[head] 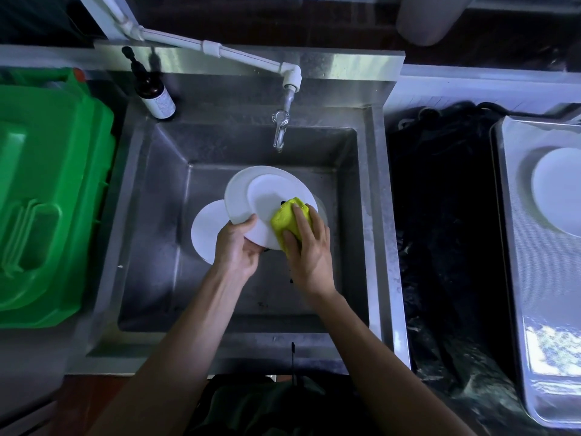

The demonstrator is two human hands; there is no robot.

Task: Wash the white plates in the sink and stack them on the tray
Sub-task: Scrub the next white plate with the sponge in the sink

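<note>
From the head camera, a stainless steel sink [151,190] fills the middle of the frame. Over its basin the left hand [237,247] grips the near edge of a small white plate [267,199], thumb curled over the rim and the other fingers beneath it. This plate lies tilted against a larger white plate [239,187] behind it. A third white plate [206,229] sits lower in the basin, to the left, partly covered by the left hand and the larger plate.

The right hand [309,250] clasps a yellow sponge [287,220], its fingers [298,214] curled over the top, and presses the sponge onto the lower right part of the small plate.

A metal tap [279,129] hangs from a white pipe [220,51] at the upper centre, its spout above the far wall of the basin; whether water runs cannot be told. A dark pump bottle [154,89] with a white label stands on the sink's back left corner.

At the left edge of the frame is a green plastic crate [47,184]. At the right edge a metal tray [540,278] rests on a dark bench [440,231], well apart from the sink, and carries 1 white plate on the tray [559,190], cut off by the frame edge.
</note>
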